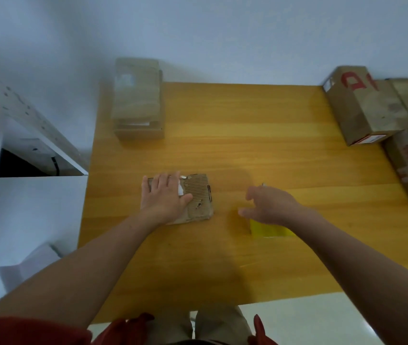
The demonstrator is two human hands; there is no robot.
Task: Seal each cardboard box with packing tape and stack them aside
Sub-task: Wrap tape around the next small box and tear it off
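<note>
A small flat cardboard box (198,197) with torn, ribbed top lies on the yellow wooden table (247,133). My left hand (164,195) lies flat on the box's left half, fingers straight. My right hand (270,204) hovers to the right of the box with fingers loosely curled, holding nothing. Just under and behind that hand lies a yellow object (270,230), partly hidden; whether it is the tape I cannot tell.
A taped cardboard box (137,98) stands at the table's far left corner. Several brown boxes with red print (367,105) are piled at the right edge. A white shelf unit (24,135) stands left of the table.
</note>
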